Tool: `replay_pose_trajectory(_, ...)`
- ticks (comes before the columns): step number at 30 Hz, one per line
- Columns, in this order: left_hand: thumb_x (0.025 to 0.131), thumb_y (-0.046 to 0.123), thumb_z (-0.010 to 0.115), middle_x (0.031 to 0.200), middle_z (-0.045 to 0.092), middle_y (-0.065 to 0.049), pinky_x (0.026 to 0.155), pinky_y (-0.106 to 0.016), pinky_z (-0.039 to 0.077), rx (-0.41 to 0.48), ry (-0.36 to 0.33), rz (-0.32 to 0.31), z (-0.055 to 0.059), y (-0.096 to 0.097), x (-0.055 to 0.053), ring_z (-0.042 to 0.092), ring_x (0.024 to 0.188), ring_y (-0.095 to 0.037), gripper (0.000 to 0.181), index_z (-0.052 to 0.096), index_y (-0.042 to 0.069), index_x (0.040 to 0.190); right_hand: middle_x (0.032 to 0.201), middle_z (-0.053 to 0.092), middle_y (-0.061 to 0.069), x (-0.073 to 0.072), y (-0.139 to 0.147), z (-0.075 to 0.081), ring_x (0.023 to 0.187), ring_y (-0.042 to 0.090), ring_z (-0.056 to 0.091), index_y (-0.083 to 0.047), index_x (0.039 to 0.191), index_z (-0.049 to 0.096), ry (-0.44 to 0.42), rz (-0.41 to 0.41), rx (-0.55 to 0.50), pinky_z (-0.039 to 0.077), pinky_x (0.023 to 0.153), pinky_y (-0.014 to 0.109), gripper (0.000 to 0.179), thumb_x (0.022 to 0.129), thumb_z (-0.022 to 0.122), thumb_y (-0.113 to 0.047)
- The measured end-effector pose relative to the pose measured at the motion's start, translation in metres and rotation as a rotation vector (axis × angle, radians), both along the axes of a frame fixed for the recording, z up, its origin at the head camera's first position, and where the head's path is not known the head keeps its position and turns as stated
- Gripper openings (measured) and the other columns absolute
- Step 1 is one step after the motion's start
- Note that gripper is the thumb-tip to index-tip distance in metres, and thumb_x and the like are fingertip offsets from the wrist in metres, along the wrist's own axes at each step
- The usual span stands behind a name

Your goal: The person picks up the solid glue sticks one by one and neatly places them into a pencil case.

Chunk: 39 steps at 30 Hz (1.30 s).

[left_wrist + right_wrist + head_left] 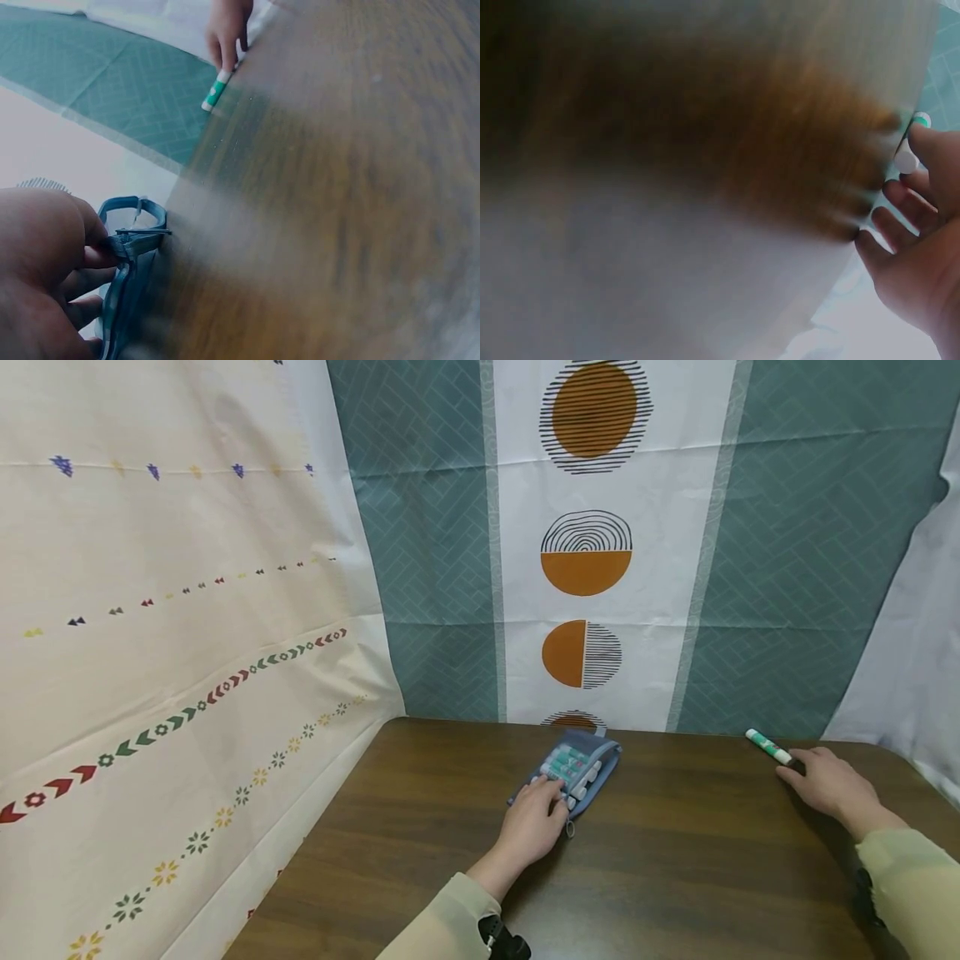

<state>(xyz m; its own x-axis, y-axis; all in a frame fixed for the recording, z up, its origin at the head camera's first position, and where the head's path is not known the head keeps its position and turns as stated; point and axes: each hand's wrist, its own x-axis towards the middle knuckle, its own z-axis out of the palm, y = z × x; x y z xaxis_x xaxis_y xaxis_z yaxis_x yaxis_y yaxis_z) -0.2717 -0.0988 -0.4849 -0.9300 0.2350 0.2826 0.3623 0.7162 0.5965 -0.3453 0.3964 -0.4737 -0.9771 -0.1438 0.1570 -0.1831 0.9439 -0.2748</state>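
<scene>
A blue zip pouch (609, 760) with a see-through window lies near the back edge of the table. Several white tubes with green labels (567, 763) show inside it. My left hand (531, 824) grips the pouch's near left side; in the left wrist view its fingertips curl against the blue edge (120, 300). Far to the right, my right hand (836, 783) pinches the near end of a green-and-white marker (768, 747) at the back of the table. That near end is partly hidden by the fingers. In the right wrist view, white ends (907, 162) show beside the thumb and fingers.
The brown wooden table (660, 877) ends at a patterned green and white cloth (810, 568) hanging behind it. A cream printed cloth (187, 610) hangs along the left side, a white one (915, 635) on the right. A metal zip ring (570, 829) sticks out at the pouch's near end.
</scene>
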Motion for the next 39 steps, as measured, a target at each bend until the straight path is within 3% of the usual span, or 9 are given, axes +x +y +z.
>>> replay_pose_trajectory(4, 0.105, 0.013, 0.060, 0.153, 0.067, -0.010, 0.130, -0.054, 0.034, -0.001, -0.005, 0.005, 0.000, 0.000, 0.000, 0.050, 0.154, -0.034, 0.021, 0.063, 0.017, 0.085, 0.124, 0.058, 0.045, -0.006, 0.001, 0.000, 0.113, 0.062, 0.058, 0.018, 0.134, 0.060, -0.004, -0.013, 0.004, 0.054, 0.081, 0.072, 0.053, 0.109, 0.063, -0.028)
replay_pose_trajectory(9, 0.106, 0.013, 0.060, 0.153, 0.067, -0.009, 0.130, -0.054, 0.035, -0.013, -0.007, 0.006, 0.000, -0.001, 0.000, 0.050, 0.154, -0.034, 0.022, 0.063, 0.018, 0.084, 0.126, 0.064, 0.042, -0.009, 0.003, 0.002, 0.110, 0.063, 0.063, 0.010, 0.130, 0.069, -0.025, -0.044, -0.010, 0.056, 0.072, 0.068, 0.048, 0.109, 0.063, -0.032)
replay_pose_trajectory(17, 0.106, 0.014, 0.061, 0.153, 0.067, -0.009, 0.130, -0.054, 0.034, -0.008, -0.010, 0.003, 0.001, -0.001, -0.001, 0.050, 0.154, -0.034, 0.022, 0.062, 0.018, 0.084, 0.132, 0.061, 0.044, -0.008, 0.004, 0.004, 0.105, 0.062, 0.065, 0.007, 0.137, 0.067, -0.058, -0.082, -0.035, 0.055, 0.062, 0.058, 0.061, 0.109, 0.063, -0.047)
replay_pose_trajectory(24, 0.108, 0.015, 0.061, 0.154, 0.066, -0.007, 0.129, -0.054, 0.036, -0.006, -0.027, 0.006, -0.001, -0.001, 0.000, 0.050, 0.154, -0.032, 0.020, 0.066, 0.019, 0.089, 0.138, 0.057, 0.046, -0.005, 0.000, 0.007, 0.106, 0.062, 0.063, 0.005, 0.142, 0.063, -0.098, -0.139, -0.058, 0.053, 0.060, 0.054, 0.067, 0.108, 0.062, -0.053)
replay_pose_trajectory(39, 0.108, 0.016, 0.061, 0.155, 0.065, -0.007, 0.130, -0.054, 0.034, -0.008, -0.051, 0.015, 0.001, 0.001, 0.001, 0.048, 0.156, -0.031, 0.019, 0.066, 0.020, 0.090, 0.131, 0.061, 0.044, 0.001, 0.000, 0.007, 0.102, 0.061, 0.063, 0.004, 0.134, 0.068, -0.041, -0.159, -0.096, 0.051, 0.059, 0.056, 0.054, 0.106, 0.068, -0.042)
